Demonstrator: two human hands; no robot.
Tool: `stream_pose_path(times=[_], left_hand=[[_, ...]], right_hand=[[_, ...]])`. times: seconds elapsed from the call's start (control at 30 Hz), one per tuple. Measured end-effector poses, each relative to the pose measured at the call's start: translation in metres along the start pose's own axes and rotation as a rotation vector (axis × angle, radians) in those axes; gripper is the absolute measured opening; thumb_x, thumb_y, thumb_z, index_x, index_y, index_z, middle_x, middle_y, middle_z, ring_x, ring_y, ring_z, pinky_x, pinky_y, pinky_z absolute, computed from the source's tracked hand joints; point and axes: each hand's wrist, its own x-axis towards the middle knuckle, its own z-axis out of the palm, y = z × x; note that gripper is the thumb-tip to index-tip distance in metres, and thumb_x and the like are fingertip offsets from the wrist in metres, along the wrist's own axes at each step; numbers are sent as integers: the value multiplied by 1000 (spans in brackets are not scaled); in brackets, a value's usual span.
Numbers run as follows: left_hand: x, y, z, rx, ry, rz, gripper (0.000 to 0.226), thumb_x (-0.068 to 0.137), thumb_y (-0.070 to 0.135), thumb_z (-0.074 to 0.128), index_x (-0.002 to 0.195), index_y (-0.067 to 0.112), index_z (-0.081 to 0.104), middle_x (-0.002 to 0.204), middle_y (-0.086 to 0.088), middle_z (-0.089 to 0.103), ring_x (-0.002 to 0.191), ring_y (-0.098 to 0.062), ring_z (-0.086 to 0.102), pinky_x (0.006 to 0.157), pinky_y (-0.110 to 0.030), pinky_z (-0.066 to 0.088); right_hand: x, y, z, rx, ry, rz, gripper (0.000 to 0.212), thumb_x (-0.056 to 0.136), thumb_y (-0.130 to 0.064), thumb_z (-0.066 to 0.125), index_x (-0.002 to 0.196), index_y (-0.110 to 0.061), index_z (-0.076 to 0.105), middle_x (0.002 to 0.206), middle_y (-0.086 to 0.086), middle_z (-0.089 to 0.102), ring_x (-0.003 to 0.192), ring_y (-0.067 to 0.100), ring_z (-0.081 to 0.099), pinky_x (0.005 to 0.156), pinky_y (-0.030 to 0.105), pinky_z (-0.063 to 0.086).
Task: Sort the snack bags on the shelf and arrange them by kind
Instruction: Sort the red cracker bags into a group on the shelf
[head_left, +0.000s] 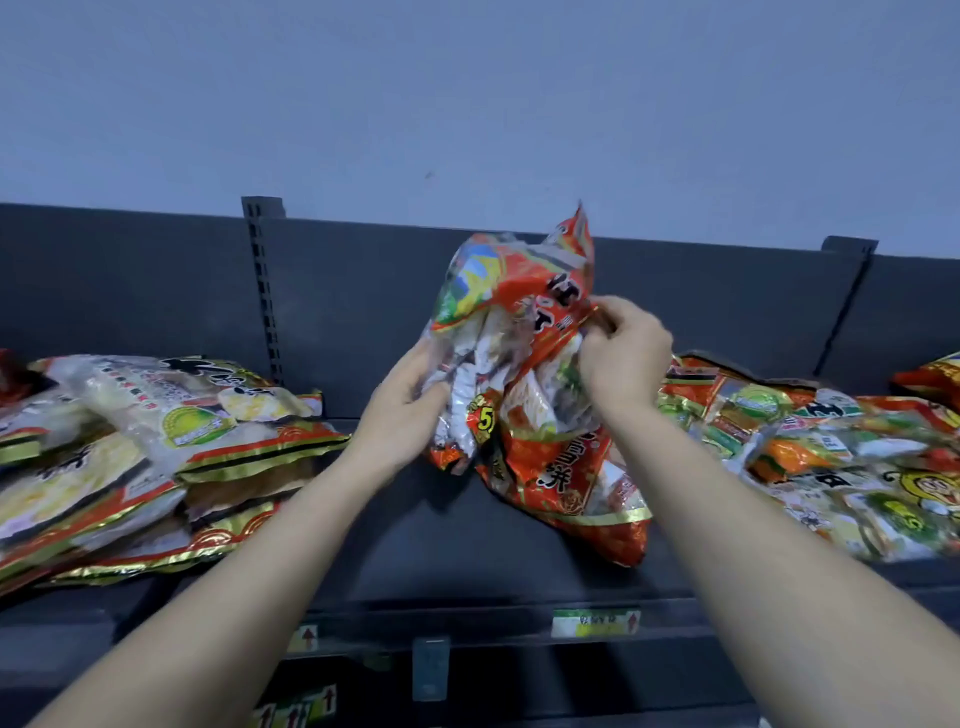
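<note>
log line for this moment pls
left hand: grips red snack bags, left side | right hand: pinches right side | bags: held up over shelf | piles: left pile, right pile

One shelf (415, 545), two hands (left hand (408, 402), right hand (626, 358)), two bag heaps (left heap (156, 431), right heap (831, 457)), held red bags (519, 322) uncountable.

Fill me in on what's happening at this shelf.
A person is holding up red snack bags over the middle of the dark shelf. The left hand grips their lower left side; the right hand pinches the right edge. A stack of pale bags lies on the left, a mixed pile on the right.
</note>
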Motion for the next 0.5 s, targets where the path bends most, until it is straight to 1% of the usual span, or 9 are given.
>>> stream_pose_path(times=[0.03,0.07,0.1,0.17,0.2,0.27,0.37,0.43,0.5], left_hand=[[7,-2,7,20,-41,44,52,93,5,47,135,37,49,137,17,51,121,12,46,103,-9,33],[15,-7,14,30,-99,79,58,92,10,50,143,36,40,149,14,40,135,5,35,113,-18,26],[21,-11,22,29,-180,97,67,91,13,53,147,41,30,155,14,29,142,1,26,116,-24,21],[27,-21,40,103,-360,51,83,89,10,58,147,46,12,156,19,15,144,0,17,114,-20,19],[27,-28,50,173,-432,14,88,88,4,57,150,42,7,154,20,12,143,-1,15,112,-18,20],[26,-45,65,255,-477,-57,92,86,-3,52,154,37,5,157,15,13,144,-7,20,110,-20,29],[31,-52,69,365,-424,-126,89,84,0,50,154,37,9,158,5,26,136,-15,39,100,-23,41],[33,-47,70,391,-411,-140,87,86,1,51,154,35,11,156,5,29,133,-17,42,93,-21,41],[28,-47,74,383,-401,-107,87,87,1,53,154,35,9,157,6,27,132,-14,43,92,-19,40]], right_hand=[[9,2,-7,8,54,-2,31,91,-5,52,108,-19,74,102,1,74,90,18,65,73,20,42],[17,7,-14,-3,86,6,31,92,-7,51,110,-20,72,103,1,73,92,18,64,74,21,41],[23,15,-20,-30,94,19,31,93,-9,51,115,-21,69,107,1,72,96,20,64,76,24,41],[32,41,-26,-133,23,51,38,95,-15,53,132,-24,56,121,4,66,108,27,61,84,32,45],[34,56,-26,-233,-43,64,45,95,-19,55,138,-26,49,126,7,61,111,30,59,87,37,46],[35,82,-24,-460,-166,89,48,94,-27,57,141,-29,48,132,9,53,115,32,54,94,44,46],[34,96,-22,-649,-227,62,39,95,-43,52,126,-23,64,143,9,41,127,32,42,102,49,39],[30,97,-18,-713,-244,6,43,95,-48,49,120,-17,66,156,9,26,137,30,31,106,49,32],[27,99,-11,-770,-277,-68,45,97,-48,44,122,-17,64,160,7,17,142,27,26,106,49,31]])
